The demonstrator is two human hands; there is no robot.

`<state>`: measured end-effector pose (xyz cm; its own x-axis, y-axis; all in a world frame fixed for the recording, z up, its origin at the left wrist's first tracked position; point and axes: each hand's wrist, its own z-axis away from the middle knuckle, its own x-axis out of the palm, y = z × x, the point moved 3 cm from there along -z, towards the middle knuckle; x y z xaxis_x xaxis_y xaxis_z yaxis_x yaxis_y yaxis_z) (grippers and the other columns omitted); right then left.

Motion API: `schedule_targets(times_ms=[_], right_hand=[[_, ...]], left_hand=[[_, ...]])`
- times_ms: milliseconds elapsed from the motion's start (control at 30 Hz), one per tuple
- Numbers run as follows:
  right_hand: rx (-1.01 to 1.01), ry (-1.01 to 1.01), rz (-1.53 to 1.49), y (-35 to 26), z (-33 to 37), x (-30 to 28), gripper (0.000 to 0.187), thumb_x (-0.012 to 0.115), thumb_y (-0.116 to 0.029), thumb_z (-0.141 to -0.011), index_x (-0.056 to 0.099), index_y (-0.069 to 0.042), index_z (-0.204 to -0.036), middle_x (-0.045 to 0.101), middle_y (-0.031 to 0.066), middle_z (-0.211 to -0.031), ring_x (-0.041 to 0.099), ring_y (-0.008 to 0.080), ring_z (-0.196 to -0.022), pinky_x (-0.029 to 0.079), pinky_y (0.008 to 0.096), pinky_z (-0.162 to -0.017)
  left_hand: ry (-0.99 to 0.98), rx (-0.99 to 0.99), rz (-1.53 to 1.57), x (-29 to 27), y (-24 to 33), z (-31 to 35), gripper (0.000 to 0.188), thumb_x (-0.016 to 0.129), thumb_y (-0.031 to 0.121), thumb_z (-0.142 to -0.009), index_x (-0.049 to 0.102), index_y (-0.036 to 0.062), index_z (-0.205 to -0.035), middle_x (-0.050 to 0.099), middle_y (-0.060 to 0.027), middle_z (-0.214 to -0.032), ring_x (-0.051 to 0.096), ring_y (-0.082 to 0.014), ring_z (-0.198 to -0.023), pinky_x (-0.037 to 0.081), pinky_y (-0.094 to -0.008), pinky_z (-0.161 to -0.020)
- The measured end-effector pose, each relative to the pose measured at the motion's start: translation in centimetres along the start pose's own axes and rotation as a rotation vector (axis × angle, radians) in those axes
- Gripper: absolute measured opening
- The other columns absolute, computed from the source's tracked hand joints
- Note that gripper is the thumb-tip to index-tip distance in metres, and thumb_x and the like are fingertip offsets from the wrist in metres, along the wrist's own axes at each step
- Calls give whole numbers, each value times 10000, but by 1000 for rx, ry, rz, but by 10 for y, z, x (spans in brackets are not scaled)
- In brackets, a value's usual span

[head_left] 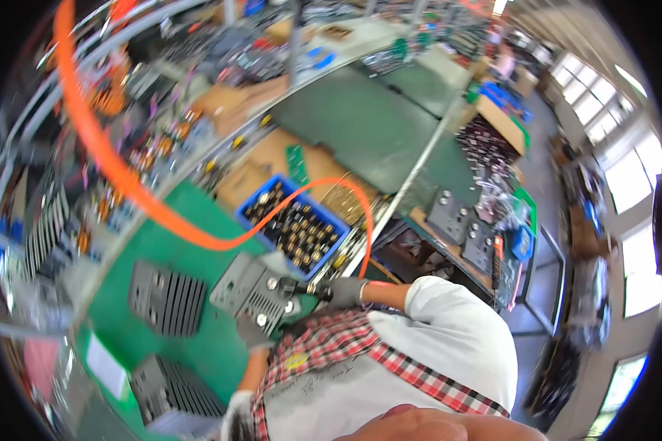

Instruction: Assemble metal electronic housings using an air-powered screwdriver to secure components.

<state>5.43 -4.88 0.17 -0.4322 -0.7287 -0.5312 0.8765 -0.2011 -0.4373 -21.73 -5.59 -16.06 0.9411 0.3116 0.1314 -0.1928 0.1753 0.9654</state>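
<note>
On the green mat (187, 209) lies a grey slotted plate (235, 283) with round silvery fittings. My gloved left hand (254, 332) grips its near edge. In my gloved right hand (346, 292) is a black power screwdriver (309, 288), its tip pointing at a fitting on the plate's right part. Whether the tip touches is too blurred to tell. Beyond the plate stands a blue bin (322, 209) full of small brass and black parts. An orange air hose (136, 195) loops over the bench and comes down by my right hand.
Another slotted plate (168, 298) lies to the left, and a stack of plates (173, 389) stands nearer me. A dark green conveyor belt (331, 110) runs away ahead. To the right, a second bench holds plates (449, 215), an orange-handled tool (498, 261) and a carton of dark parts (485, 143).
</note>
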Motion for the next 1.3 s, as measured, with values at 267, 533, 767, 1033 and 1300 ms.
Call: schedule_targets(times_ms=[267,533,767,1033,1300], right_hand=[[-115,17,-13,0,2,-5,338,634,-187,-530,547,-83,-839,589,116,-773,576,276,-750,442,376,-650],[-290,60,14,-77,54,-38,521,607,-183,-552,513,-130,-1062,595,133,-852,573,304,-810,443,374,-703],[-411,101,75,-81,44,-30,570,622,-236,-558,468,-122,-1095,585,157,-785,573,329,-745,446,413,-653],[-409,154,107,-88,44,-27,584,631,-254,-574,480,-102,-1117,593,183,-861,575,333,-803,458,388,-713],[-400,180,-38,-99,37,-25,547,688,-175,-515,524,-52,-1022,597,138,-800,587,276,-750,456,340,-681]], left_hand=[[209,-345,153,34,87,13,232,415,230,-844,488,53,-712,526,-72,-767,510,-151,-694,423,-294,-670],[6,-92,173,44,142,-7,198,433,188,-824,444,56,-678,486,-39,-744,452,-135,-720,358,-267,-698],[-5,-9,40,47,177,1,211,466,238,-815,465,57,-707,478,-31,-746,433,-137,-703,344,-275,-684],[-44,361,-590,39,191,3,308,478,275,-796,577,-10,-861,594,-150,-786,553,-241,-752,416,-333,-686],[128,70,-242,48,209,6,278,480,256,-799,577,-3,-822,597,-164,-758,571,-278,-715,420,-349,-635]])
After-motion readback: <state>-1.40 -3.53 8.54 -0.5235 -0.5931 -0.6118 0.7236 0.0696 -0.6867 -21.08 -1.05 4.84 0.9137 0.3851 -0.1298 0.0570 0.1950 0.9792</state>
